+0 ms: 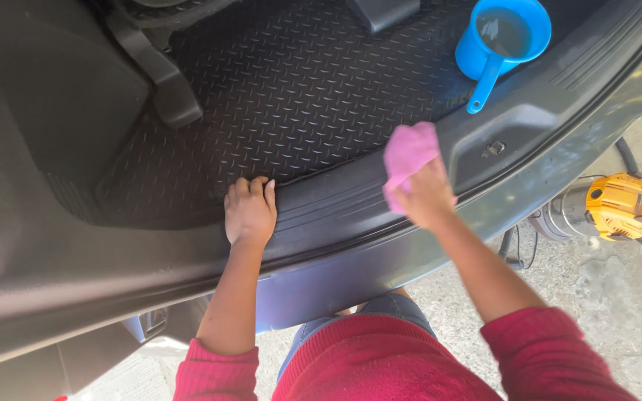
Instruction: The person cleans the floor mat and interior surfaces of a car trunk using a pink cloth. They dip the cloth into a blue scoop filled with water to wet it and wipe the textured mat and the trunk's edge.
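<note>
right hand gripping pink cloth, door sill

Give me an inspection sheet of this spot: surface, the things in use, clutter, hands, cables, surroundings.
Surface: dark plastic sill beside a black ribbed mat; no dirt can be made out.
Things in use: pink cloth pressed to the sill; blue scoop on the mat, holding water.
Clutter: nothing seen.
Hands: right hand closed on the cloth; left hand flat at the mat's edge, fingers on the mat.
Cables: dark cable on the ground by the yellow machine.
Surroundings: concrete ground below; pedal at upper left.
</note>
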